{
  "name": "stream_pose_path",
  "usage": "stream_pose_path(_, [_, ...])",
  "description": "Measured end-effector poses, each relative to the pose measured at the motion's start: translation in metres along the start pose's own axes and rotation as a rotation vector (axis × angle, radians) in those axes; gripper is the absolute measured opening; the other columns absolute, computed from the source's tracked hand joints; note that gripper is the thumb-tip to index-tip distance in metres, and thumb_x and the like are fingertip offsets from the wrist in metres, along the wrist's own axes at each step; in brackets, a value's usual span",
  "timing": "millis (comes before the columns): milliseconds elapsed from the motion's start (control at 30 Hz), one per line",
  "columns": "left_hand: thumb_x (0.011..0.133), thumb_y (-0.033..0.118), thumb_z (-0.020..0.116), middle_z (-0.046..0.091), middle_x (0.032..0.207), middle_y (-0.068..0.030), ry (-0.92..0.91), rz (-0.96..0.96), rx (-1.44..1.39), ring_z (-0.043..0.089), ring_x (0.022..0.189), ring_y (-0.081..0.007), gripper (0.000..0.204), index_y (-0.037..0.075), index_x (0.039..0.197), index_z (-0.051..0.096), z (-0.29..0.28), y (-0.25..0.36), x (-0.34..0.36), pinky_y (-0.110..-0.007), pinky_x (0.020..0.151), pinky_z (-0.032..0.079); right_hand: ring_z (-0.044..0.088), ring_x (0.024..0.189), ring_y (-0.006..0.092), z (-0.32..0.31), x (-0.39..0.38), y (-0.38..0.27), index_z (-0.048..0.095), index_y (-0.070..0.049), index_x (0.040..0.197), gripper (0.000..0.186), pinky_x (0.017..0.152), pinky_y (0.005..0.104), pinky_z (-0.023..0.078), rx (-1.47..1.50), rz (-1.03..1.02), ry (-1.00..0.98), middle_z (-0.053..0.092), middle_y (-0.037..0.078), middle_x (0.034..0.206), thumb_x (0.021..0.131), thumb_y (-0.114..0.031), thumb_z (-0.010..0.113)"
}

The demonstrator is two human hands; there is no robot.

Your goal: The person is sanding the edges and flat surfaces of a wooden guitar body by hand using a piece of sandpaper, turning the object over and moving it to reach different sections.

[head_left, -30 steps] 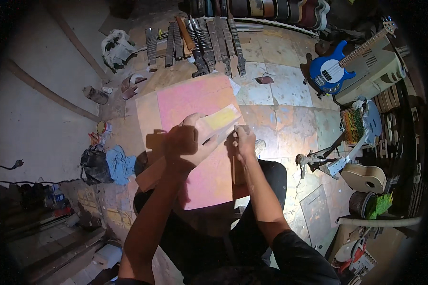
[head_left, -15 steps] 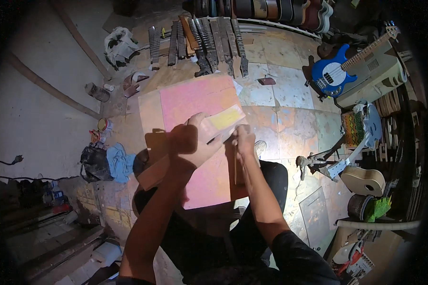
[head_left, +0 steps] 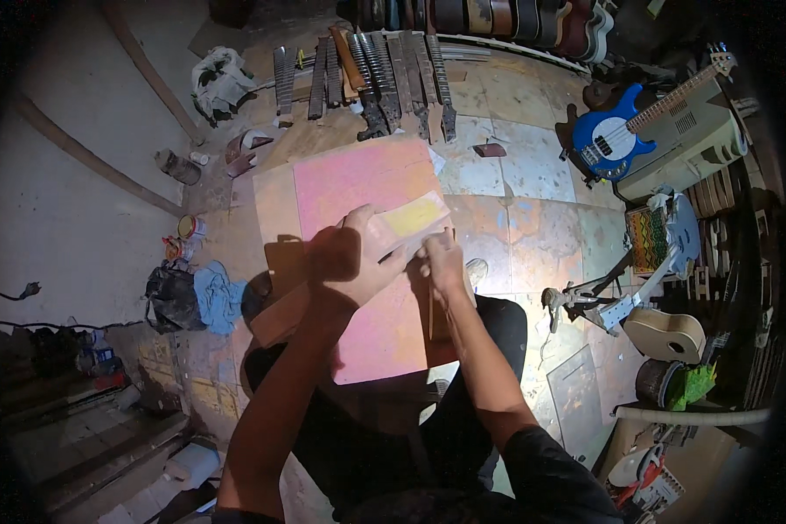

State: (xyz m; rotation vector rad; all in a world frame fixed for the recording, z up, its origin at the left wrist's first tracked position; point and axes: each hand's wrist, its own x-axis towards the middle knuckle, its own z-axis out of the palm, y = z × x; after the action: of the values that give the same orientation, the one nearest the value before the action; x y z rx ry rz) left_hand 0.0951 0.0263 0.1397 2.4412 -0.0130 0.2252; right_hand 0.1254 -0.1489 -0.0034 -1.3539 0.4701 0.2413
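Observation:
A long wooden piece (head_left: 415, 217) with a yellow patch on its broad pale end lies slantwise over a pink board (head_left: 349, 179) at my knees. It looks like a guitar neck, though much of it is covered by my arm. My left hand (head_left: 367, 262) wraps around it just below the yellow patch. Against the near right edge of that broad end, my right hand (head_left: 443, 262) is closed with fingers bent. Whatever it pinches, if anything, is too small or hidden to make out.
Several guitar necks (head_left: 375, 83) lie beyond the board. A blue bass guitar (head_left: 611, 131) rests at the far right, with an acoustic guitar body (head_left: 666, 334) nearer. To my left are a blue cloth (head_left: 217, 297), a black bag (head_left: 173, 297) and small cans (head_left: 190, 229).
My right hand has slid slightly down and left along the wooden piece's edge. My left hand and the wooden piece stay practically in place.

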Motion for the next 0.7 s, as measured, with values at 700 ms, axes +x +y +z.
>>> stream_pose_path(700, [0.074,0.02,0.087,0.073,0.102,-0.0176,-0.013,-0.006,-0.016,0.074,0.092,-0.0297,0.059,0.001,0.124,0.062,-0.01,0.006,0.0,-0.038,0.081,0.059,0.053,0.052,0.0112,0.001,-0.001,-0.006,0.062,0.001,0.092,0.013,0.047,0.0262,0.04,-0.002,-0.036,-0.023,0.061,0.005,0.073,0.094,-0.013,0.061])
